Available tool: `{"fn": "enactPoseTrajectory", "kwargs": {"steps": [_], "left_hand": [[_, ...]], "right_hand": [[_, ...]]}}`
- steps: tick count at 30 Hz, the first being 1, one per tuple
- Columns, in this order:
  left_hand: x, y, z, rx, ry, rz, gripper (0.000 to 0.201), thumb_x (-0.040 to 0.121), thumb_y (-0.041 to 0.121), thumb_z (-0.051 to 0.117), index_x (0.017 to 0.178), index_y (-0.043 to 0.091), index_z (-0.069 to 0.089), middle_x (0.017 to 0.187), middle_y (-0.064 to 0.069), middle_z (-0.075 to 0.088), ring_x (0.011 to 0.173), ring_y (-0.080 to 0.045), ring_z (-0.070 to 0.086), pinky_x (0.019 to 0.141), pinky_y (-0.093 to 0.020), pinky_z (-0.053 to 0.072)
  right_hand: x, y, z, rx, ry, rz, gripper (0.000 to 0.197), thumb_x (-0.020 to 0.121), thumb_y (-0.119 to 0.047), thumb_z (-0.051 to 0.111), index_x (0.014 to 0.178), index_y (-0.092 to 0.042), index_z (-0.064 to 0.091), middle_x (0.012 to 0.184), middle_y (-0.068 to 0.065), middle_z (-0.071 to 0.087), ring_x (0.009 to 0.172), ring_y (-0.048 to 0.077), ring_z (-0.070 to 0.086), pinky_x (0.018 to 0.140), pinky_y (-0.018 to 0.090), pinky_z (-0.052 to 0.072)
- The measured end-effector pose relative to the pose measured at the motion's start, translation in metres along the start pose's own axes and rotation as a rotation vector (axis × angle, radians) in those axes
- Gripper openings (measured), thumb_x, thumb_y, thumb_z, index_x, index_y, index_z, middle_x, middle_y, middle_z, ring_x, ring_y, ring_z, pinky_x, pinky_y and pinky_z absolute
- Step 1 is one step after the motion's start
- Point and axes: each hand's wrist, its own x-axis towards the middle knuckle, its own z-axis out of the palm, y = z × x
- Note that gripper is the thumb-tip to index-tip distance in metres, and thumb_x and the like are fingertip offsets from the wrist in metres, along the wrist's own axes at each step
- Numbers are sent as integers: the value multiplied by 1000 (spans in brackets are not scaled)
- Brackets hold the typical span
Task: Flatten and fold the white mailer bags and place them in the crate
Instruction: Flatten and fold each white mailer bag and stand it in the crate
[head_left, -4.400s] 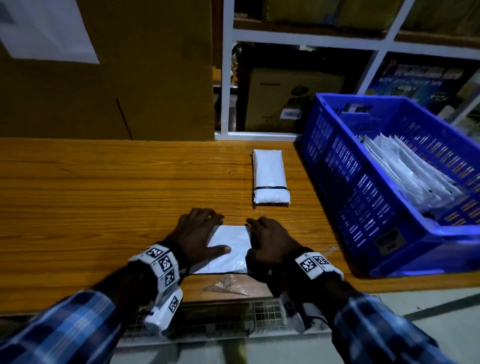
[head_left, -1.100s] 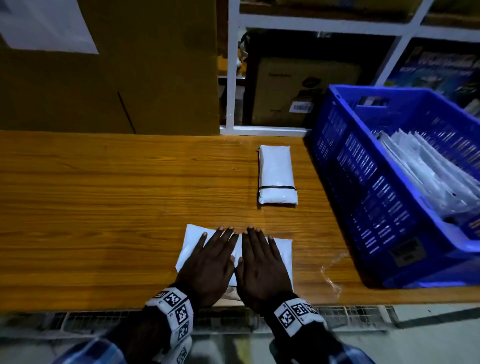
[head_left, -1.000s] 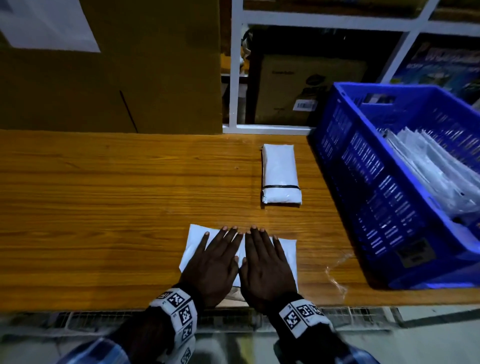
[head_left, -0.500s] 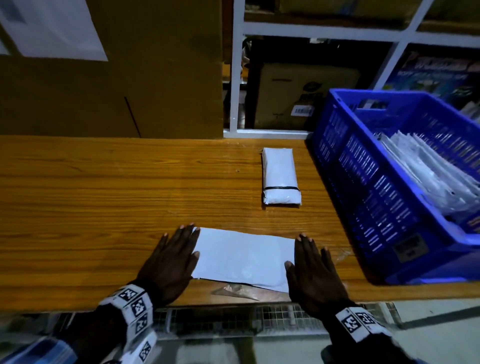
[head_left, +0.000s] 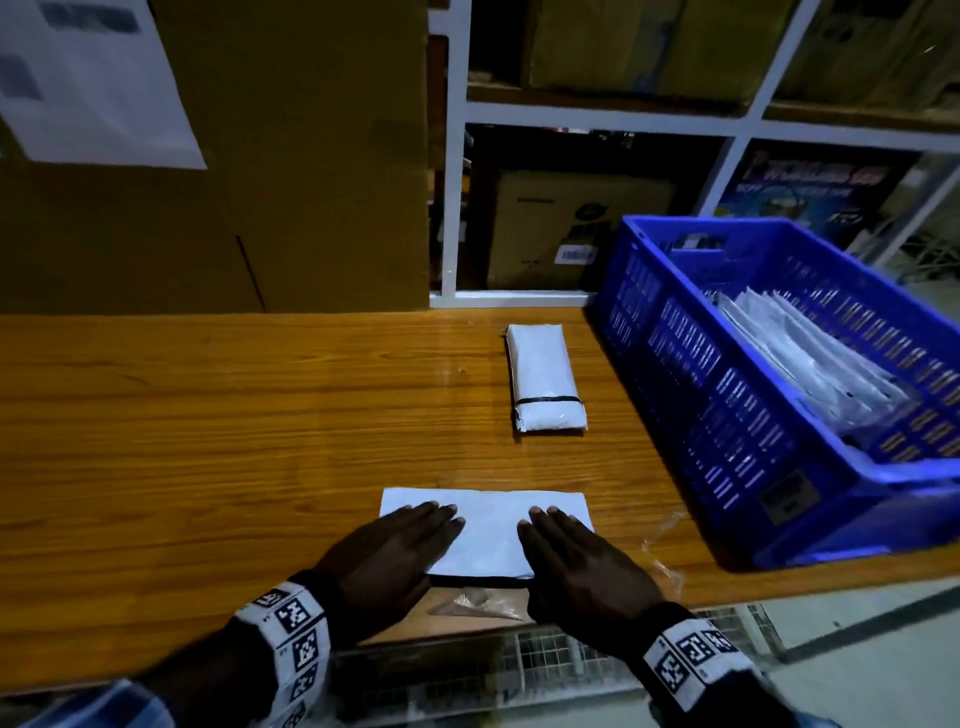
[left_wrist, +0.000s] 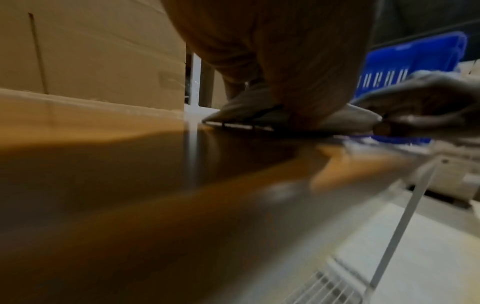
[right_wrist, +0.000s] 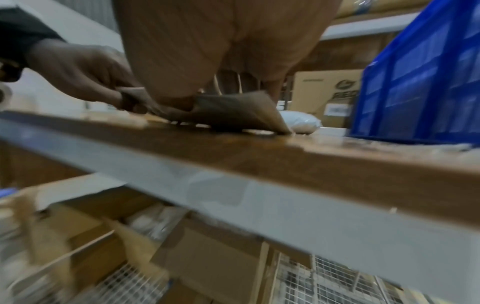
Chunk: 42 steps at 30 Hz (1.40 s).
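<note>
The white mailer bag (head_left: 488, 530) lies flat near the table's (head_left: 208, 441) front edge, under both hands. Left hand (head_left: 384, 566) and right hand (head_left: 582, 571) press it with straight, flat fingers, holding nothing. It looks thin, light, limp and slippery; best pinched at an end edge for folding.

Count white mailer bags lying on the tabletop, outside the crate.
2: one flat mailer under both hands at the near edge, one banded bundle beside the blue crate. The bundle may hold several.
</note>
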Motion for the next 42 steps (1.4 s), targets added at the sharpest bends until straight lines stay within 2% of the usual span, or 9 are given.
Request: {"fn": "enactPoseTrajectory", "kwargs": {"steps": [4,6,10,16,20,23,27,30,42], "left_hand": [[11,-4,-32,-282,144,-136,43,80,18,69,122,21,65,121,3,66,103,-13,65,86,-11,48],[25,-15,-54,-325,90,-153,31,85,21,57,113,26,69,112,7,69,95,-10,65,82,-15,51],[71,-40,-103,-239,-38,11,24,85,11,60,101,21,75,93,1,74,83,-13,68,75,-34,54],[149,-29,-198,-192,219,135,7,76,6,75,83,8,77,77,-3,74,67,-12,67,59,-16,46],[211,2,-262,-123,389,175,14,77,14,70,67,4,70,60,-6,65,54,-16,60,52,-25,40],[260,37,-298,-137,400,170,5,76,6,74,80,7,76,70,-3,69,66,-6,60,55,-9,35],[326,86,-319,-198,391,112,17,73,0,77,87,9,78,79,-3,73,74,-14,66,65,-22,49],[374,117,-320,-196,431,149,16,71,-3,76,84,5,77,76,-9,73,72,-20,68,65,-34,53],[520,171,-288,-134,397,92,21,75,0,71,95,3,76,91,-14,73,79,-21,63,72,-23,43]], "right_hand": [[2,2,-27,67,65,68,51,80,-33,50,119,-3,65,113,17,69,99,31,69,65,42,60],[6,2,-50,105,71,80,49,78,-36,47,113,-6,66,103,14,72,85,32,71,53,38,57],[12,21,-99,75,142,163,41,90,-36,47,125,-16,57,105,9,68,84,35,67,60,39,51],[-2,70,-185,83,424,224,32,75,-7,63,105,-14,68,78,9,72,66,30,69,51,37,54],[-25,119,-251,19,538,297,18,77,-7,69,93,-16,70,70,8,70,64,30,67,52,33,49],[-48,161,-288,-15,592,303,13,73,-1,69,83,-10,68,65,8,67,59,21,62,53,30,39],[-81,213,-322,-36,560,373,9,75,-4,65,80,-11,66,68,11,65,66,32,63,57,35,47],[-101,249,-331,-4,513,454,21,78,-6,63,69,-22,51,63,4,53,62,20,52,60,29,38],[-111,352,-325,82,383,708,5,75,-18,61,76,-16,64,86,15,69,84,35,65,68,31,49]]}}
